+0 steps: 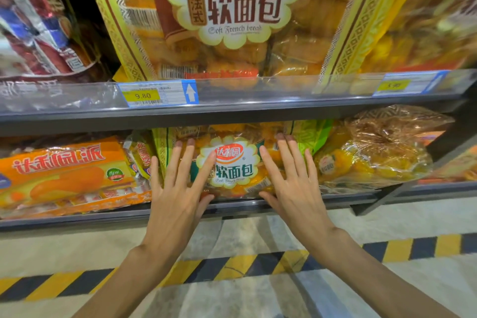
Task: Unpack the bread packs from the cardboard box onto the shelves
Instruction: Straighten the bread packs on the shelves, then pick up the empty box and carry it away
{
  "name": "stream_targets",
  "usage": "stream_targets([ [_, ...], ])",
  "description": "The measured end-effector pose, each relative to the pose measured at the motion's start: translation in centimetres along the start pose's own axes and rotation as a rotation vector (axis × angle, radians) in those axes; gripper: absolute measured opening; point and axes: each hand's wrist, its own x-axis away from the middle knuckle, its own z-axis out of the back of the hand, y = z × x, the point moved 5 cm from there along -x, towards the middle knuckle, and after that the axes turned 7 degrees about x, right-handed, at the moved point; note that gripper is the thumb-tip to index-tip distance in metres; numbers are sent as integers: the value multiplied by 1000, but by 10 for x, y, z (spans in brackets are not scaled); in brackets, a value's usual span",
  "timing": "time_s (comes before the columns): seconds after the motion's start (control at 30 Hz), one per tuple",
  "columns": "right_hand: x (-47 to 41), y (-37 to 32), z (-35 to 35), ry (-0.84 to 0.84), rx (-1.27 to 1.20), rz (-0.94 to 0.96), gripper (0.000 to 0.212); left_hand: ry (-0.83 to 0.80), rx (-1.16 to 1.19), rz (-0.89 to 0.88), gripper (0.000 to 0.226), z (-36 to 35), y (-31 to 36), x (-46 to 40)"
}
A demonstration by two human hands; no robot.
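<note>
Item: bread pack, green-trimmed, label "Soft French bread". It lies on the lower shelf, front edge at the shelf lip; its top is hidden behind the upper shelf, and both its sides are partly covered by my hands.

My left hand: flat on the pack's left half, fingers straight and spread, thumb at the pack's lower edge.

My right hand: flat on the right half, fingers straight and fanned, thumb low near the shelf lip. Neither hand is curled round anything.

Neighbours, lower shelf: orange packs to the left, cut off by the frame edge; a clear bag of rolls just right, label crumpled and unreadable.

Upper shelf: a large yellow-trimmed bread pack, top cut off; price tag reading 9.80; a second tag, too blurred to read surely.

Below: floor with striped yellow-and-black tape.
</note>
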Motion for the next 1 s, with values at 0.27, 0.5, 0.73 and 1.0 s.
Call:
stream_targets([
  [0.27, 7, 12, 80, -277, -92, 3, 91, -244, 78, 4, 87, 73, 21, 2],
  [0.5, -1, 47, 248, -328, -200, 16, 82, -356, 152, 8, 74, 232, 65, -8],
  [0.73, -33, 106, 449, -385, -179, -10, 70, -368, 282, -23, 70, 444, 123, -57],
  [1.0, -58, 197, 681, -259, -102, -110, 51, -348, 458, -192, 67, 660, 196, -164],
])
